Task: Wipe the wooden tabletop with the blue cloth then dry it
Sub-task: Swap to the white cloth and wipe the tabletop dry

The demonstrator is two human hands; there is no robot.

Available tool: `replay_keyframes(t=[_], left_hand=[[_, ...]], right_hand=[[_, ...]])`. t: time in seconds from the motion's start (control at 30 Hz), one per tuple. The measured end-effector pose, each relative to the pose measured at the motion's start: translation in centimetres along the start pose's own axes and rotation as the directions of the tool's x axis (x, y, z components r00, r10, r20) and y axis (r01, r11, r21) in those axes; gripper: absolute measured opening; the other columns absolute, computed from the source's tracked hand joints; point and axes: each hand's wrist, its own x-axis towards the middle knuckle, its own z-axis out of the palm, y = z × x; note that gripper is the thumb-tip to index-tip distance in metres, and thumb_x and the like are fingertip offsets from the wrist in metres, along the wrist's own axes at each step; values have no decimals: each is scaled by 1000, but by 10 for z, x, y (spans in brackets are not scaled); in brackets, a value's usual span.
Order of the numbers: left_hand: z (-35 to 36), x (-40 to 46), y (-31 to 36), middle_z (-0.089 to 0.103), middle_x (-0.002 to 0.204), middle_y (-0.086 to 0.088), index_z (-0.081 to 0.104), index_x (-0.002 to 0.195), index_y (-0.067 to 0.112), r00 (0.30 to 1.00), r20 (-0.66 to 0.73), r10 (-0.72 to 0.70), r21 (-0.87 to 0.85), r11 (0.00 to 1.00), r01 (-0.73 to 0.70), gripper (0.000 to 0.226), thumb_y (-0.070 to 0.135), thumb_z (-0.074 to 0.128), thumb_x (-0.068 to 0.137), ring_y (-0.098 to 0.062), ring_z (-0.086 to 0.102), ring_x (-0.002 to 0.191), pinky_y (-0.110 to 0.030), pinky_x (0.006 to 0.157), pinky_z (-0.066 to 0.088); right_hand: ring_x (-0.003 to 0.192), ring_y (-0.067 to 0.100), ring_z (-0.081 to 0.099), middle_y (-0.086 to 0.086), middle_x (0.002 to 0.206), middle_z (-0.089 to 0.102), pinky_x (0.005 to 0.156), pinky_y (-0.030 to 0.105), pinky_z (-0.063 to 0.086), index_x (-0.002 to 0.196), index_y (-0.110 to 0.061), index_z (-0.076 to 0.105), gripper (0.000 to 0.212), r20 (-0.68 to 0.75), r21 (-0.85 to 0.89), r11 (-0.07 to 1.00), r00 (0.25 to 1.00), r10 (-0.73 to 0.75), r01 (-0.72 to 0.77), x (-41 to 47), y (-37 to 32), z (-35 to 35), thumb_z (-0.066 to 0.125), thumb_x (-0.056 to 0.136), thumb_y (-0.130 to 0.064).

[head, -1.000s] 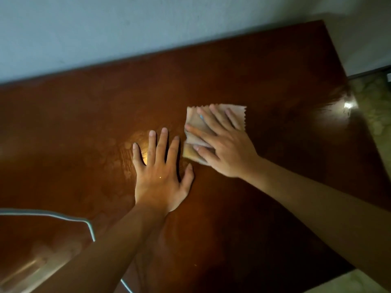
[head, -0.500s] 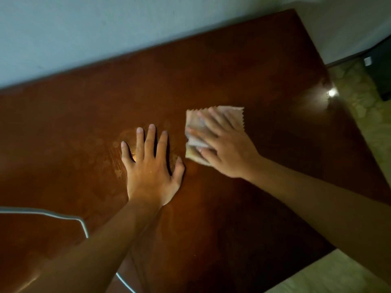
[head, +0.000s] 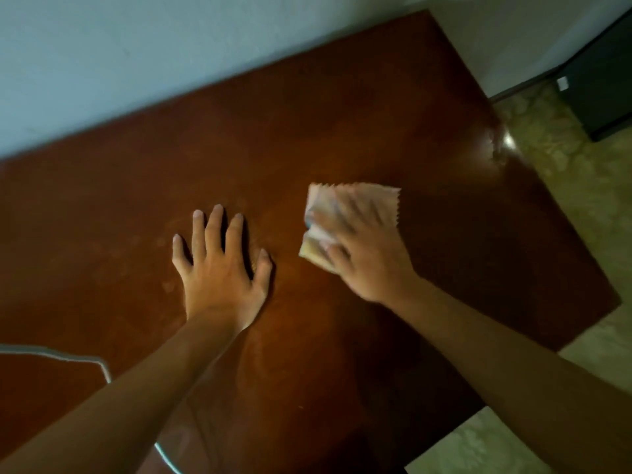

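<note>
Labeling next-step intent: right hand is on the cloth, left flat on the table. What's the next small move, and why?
Probably sweep the cloth leftward: the right hand presses it flat, and faint smudges show on the tabletop near the left hand, which may need to lift.

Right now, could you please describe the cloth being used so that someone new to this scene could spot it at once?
Start at the dark reddish wooden tabletop against the pale wall. Near its middle lie two hands; the right hand presses flat on a folded cloth. It looks pale pinkish-beige in this light, with zigzag-cut edges, and is the only fabric on the table, unlike the thin white cable at the lower left.
</note>
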Motion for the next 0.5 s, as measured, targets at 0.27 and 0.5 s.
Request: replay_keyframes(t=[0.27,0.5], left_hand=[[5,17,49,20,166,-7,38,151,18,966,84,245,36,968,-249,61,47,30,98,-27,3,155,-54,120,-2],[27,11,70,16,167,-8,30,155,20,962,83,261,111,957,-270,62,52,22,102,-31,-1,155,-51,120,-5]], right_hand=[[155,35,18,12,168,22,124,56,16,161,-32,25,63,-50,-27,941,940,337,-339,19,53,-22,8,104,-52],[155,36,19,11,168,23,124,56,19,162,-34,20,63,0,-31,966,966,258,-258,-2,82,-12,7,102,-50]])
